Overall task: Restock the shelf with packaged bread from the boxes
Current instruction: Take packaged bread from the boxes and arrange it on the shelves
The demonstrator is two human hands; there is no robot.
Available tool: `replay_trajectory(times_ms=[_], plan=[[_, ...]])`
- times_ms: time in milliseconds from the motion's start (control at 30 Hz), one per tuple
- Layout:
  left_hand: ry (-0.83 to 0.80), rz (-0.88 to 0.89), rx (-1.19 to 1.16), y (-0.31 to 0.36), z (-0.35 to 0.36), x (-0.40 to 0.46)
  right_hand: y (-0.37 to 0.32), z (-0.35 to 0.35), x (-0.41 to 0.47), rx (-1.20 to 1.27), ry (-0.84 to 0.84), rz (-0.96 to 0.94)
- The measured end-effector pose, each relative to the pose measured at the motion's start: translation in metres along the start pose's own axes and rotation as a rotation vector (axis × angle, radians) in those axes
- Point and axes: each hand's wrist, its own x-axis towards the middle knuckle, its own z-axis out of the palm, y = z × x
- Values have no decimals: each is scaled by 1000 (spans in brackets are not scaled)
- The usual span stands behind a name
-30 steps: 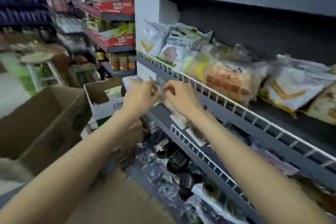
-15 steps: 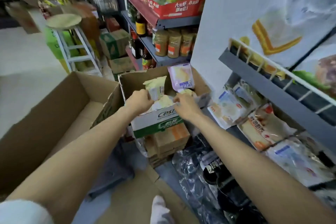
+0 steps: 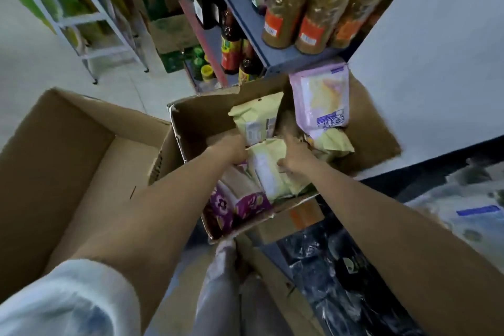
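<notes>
Nearest the camera, a pale sleeve (image 3: 68, 300) covers the left upper arm and runs off the bottom edge, and the right forearm is cut by the lower right corner; between them a blurred light-clad leg (image 3: 218, 289) stands on flattened cardboard. Both arms reach down into the open cardboard box (image 3: 196, 117). The left hand (image 3: 231, 148) is curled at the left edge of a pale yellow-green bread pack (image 3: 268, 169), its fingertips hidden behind the wrapper, so it appears to grip that edge. The right hand (image 3: 296, 157) rests on the same pack's right side, index finger stretched toward the far packs, the other fingers bent against the wrapper; whether it truly pinches the pack is hard to make out. The pack lies in the middle of the box, with a white label whose print is unreadable. Beside it, at the near left, sits a purple flowered pack (image 3: 240, 202). Farther in, a second yellow-green pack (image 3: 259, 117) stands upright and a pink pack (image 3: 321, 101) leans on the far wall. To the left gapes a larger box (image 3: 68, 150). Beyond, jars (image 3: 297, 13) crowd a grey shelf.
</notes>
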Motion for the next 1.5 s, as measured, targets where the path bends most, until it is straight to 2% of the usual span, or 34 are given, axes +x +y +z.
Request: replay_trajectory(times_ms=[100, 200, 267, 367, 567, 733, 833, 1000, 1100, 1267, 1367, 1500], plan=[[-94, 16, -22, 0, 12, 33, 8, 13, 24, 51, -77, 62], [-161, 26, -71, 10, 22, 53, 10, 14, 39, -70, 7, 38], [-180, 13, -68, 13, 31, 66, 14, 6, 44, -68, 30, 32], [-117, -51, -97, 15, 39, 75, 23, -12, 38, 108, 33, 29], [45, -102, -395, 25, 18, 53, 30, -32, 1, 386, 168, -73], [353, -75, -420, 40, -11, -14, 13, -45, -47, 464, 285, -359], [512, 9, -377, 46, -31, -61, -10, -57, -78, 522, 401, -360], [639, 201, -146, 53, -59, -143, -54, -81, -154, 621, 563, -437], [684, 263, -137, 59, -79, -193, -81, -93, -202, 675, 602, -521], [787, 368, -227, 60, -100, -282, -112, -112, -286, 788, 585, -540], [797, 471, -180, 54, -100, -338, -118, -108, -343, 780, 651, -509], [847, 568, -83, 56, -90, -414, -111, -93, -426, 794, 817, -303]])
